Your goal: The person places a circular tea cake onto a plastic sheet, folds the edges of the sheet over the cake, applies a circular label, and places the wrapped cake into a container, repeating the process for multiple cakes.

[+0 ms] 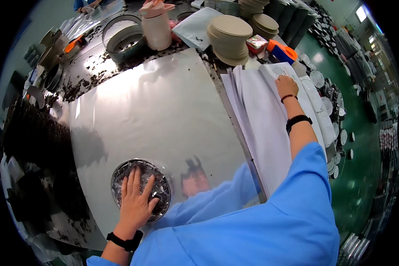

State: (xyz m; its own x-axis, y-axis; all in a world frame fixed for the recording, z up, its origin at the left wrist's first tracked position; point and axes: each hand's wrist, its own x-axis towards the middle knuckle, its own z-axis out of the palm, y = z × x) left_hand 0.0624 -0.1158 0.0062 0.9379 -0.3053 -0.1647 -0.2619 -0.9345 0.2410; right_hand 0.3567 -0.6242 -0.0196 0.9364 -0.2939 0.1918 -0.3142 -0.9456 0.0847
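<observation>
My left hand (137,199) lies with fingers spread over crumpled clear film (158,199) and dark material inside a round ring (112,181). This ring sits on a large glossy clear sheet (146,109) covering the metal worktop. My right hand (287,87) reaches far forward, its fingers curled on the upper end of a white sheet (269,109) on a layered stack at the right. The fingertips of that hand are partly hidden. A faint printed mark shows on the paper beside it.
Stacked cardboard discs (229,36), a blue-orange tape dispenser (282,51), a pink bottle (156,30) and metal rings (124,43) stand along the far side. Dark flakes (74,88) litter the worktop. A dark heap (36,133) lies left. A person's hands (86,7) show far left.
</observation>
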